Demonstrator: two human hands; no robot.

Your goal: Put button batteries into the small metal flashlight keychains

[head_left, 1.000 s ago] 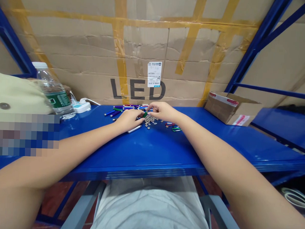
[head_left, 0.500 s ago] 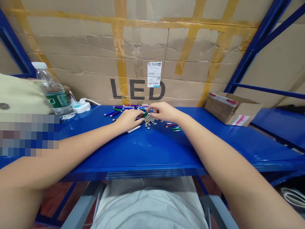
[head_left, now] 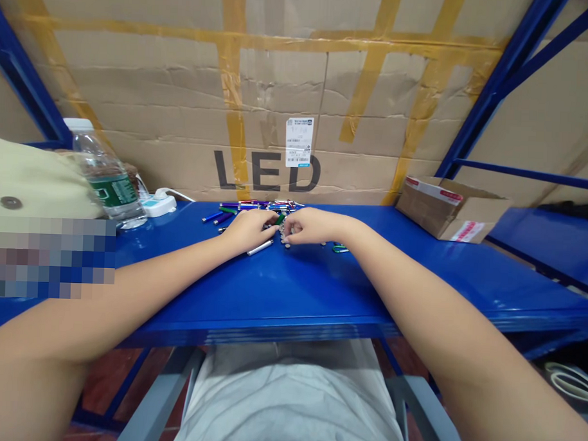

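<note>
My left hand (head_left: 248,230) rests on the blue steel shelf (head_left: 272,290) with its fingertips around a small green tube (head_left: 279,219). My right hand (head_left: 313,226) curls low over a pile of small metal discs (head_left: 286,241), hiding most of them. A silver tube (head_left: 260,247) lies just under my left hand. Behind both hands lie several slim coloured metal tubes (head_left: 260,206). Small carabiners (head_left: 340,248) sit beyond my right hand, partly hidden.
A water bottle (head_left: 105,175) and a white power strip (head_left: 157,205) stand at the back left, beside a beige bag (head_left: 30,179). A small cardboard box (head_left: 451,210) sits at the right. Taped cardboard marked LED (head_left: 267,171) backs the shelf.
My right hand has dropped toward me, from behind the disc pile to over it. It now covers the pile and most of the carabiners. My left hand has barely moved.
</note>
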